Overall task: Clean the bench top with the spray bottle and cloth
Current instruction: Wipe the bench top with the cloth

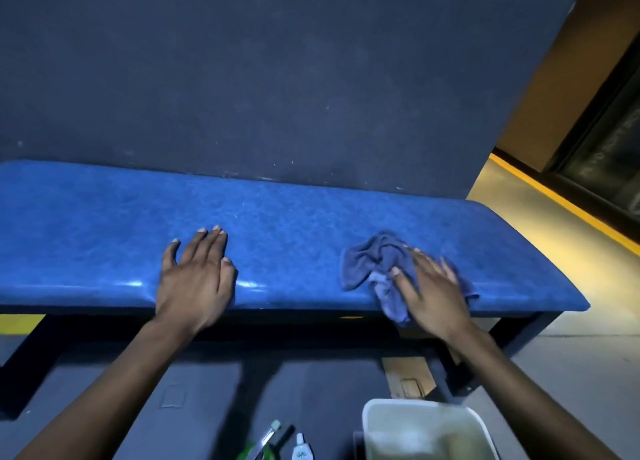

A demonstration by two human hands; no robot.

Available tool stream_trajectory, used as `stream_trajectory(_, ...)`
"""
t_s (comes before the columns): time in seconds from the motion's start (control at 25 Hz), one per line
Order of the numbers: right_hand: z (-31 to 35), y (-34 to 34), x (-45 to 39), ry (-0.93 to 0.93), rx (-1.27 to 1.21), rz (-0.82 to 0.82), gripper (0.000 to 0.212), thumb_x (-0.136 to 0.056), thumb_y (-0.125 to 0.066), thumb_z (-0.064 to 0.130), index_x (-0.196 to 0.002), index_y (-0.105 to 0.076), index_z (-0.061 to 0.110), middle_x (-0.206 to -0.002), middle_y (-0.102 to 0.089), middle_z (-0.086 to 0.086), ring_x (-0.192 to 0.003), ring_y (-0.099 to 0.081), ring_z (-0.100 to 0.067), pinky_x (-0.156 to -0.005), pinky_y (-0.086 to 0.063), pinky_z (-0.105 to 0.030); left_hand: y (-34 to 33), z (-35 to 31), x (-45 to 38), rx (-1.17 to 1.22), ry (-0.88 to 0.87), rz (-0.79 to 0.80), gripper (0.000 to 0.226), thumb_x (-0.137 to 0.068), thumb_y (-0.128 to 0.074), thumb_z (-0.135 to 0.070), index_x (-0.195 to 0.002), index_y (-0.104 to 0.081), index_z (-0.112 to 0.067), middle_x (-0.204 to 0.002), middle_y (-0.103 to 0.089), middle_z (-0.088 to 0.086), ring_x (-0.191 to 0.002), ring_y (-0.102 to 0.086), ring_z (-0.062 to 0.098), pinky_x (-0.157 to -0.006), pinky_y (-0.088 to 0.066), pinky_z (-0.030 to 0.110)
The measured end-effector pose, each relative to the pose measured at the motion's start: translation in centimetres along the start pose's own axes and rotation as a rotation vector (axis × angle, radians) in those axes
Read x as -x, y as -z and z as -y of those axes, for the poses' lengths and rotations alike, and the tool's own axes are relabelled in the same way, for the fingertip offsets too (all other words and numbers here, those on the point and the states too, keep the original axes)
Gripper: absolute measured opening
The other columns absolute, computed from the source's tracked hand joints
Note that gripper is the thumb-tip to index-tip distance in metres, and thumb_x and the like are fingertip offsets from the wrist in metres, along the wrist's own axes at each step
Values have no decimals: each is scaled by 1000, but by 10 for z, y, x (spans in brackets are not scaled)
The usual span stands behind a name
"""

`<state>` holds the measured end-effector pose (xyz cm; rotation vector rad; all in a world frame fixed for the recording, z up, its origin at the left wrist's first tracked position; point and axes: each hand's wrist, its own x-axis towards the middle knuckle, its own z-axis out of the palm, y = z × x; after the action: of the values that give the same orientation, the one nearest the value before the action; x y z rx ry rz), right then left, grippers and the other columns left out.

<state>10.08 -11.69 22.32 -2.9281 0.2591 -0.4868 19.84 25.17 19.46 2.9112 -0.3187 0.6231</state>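
A long blue padded bench top runs across the view against a dark blue wall. My left hand lies flat on its front half, fingers spread, holding nothing. My right hand presses flat on a crumpled blue-grey cloth near the bench's right front edge; part of the cloth hangs over the edge. At the bottom edge, on the floor, a small white bottle and some green and dark tool handles show; I cannot tell whether one is the spray bottle.
A white plastic bin stands on the grey floor at the bottom right. A brown floor plate lies under the bench. The dark wall rises right behind the bench. A yellow floor stripe runs at the right.
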Motion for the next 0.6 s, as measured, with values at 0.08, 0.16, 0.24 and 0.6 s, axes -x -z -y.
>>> stream_trajectory(0.08,-8,6,-31,-131,-14,117,62,-103,-29,54,-154,-39,19,-163,-36,-1,-153,-27,-16,-124,-13,-45,0,-1,0,-8,5,0,65,-96,-18,-36,-148,-47,-9,-157,-45,4,-148,-38,20,-120,-18,50)
stream_trajectory(0.16,-1,5,-69,-211,-6,234,66,-103,-28,57,-158,-31,21,-169,-21,3,-157,-16,-17,-126,-7,-52,-1,-1,0,-11,2,-9,64,-96,-20,-35,-147,-48,-8,-157,-46,4,-147,-39,21,-120,-19,51)
stream_trajectory(0.24,14,1,-100,-268,-4,301,77,-96,-26,72,-159,-25,28,-171,-12,4,-158,-8,-22,-124,-2,-60,-1,-3,-1,-16,5,-12,64,-96,-21,-35,-146,-49,-7,-156,-47,5,-146,-41,21,-119,-20,51)
stream_trajectory(0.6,129,-30,-131,10,-66,470,99,-69,-25,100,-156,-10,53,-171,1,10,-158,10,-25,-117,14,-66,1,-4,-2,-47,34,12,64,-95,-21,-37,-147,-49,-11,-156,-46,2,-147,-39,18,-120,-22,52)
